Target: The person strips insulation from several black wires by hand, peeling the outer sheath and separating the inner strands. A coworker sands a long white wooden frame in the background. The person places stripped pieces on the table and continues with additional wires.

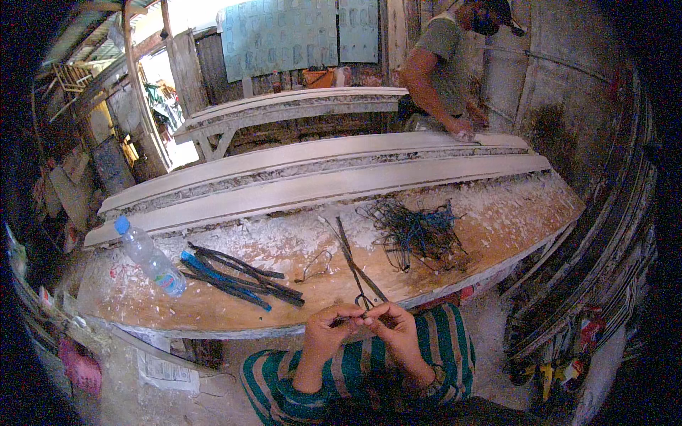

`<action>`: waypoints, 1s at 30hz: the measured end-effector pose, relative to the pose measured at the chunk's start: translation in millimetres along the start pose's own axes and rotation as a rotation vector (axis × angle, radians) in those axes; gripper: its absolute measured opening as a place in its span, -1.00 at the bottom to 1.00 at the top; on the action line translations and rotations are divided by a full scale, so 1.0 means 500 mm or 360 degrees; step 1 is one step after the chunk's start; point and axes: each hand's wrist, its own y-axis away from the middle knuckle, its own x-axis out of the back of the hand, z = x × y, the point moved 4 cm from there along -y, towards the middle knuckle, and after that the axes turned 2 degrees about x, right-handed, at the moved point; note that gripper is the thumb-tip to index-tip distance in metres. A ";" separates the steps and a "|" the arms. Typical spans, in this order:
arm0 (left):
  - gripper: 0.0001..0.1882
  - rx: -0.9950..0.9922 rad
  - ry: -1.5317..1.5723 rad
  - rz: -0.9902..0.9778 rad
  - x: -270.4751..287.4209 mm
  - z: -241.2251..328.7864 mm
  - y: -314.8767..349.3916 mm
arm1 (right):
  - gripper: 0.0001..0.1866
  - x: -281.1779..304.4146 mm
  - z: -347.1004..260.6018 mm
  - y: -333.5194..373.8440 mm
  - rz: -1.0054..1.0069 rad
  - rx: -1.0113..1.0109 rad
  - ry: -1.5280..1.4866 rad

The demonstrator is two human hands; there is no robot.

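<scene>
My left hand (329, 332) and my right hand (395, 331) meet just off the table's near edge, above my green-striped clothing. Thumbs and fingertips of both pinch a thin dark strand (364, 301), which curls up in a small loop above them. Whether it joins the long dark strips beyond is too small to tell. Those narrow strips (348, 254) cross on the tabletop, their near ends close to my fingers. A messy tangle of dark cord (419, 231) lies to their right, partly blue. Left of my hands rests a bundle of black and blue strips (238, 277).
The wooden tabletop (312, 316) carries white flakes. A clear bottle with a blue cap (150, 257) lies at left. Long white mouldings (312, 186) run across behind. At the far right another person (442, 78) bends with a hand on one. Long strips (590, 248) stack along the right wall.
</scene>
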 end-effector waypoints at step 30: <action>-0.93 -0.0376 -0.0007 -0.0127 0.054 -0.014 -0.016 | -0.80 -0.037 -0.038 0.026 -0.0358 0.0041 -0.0014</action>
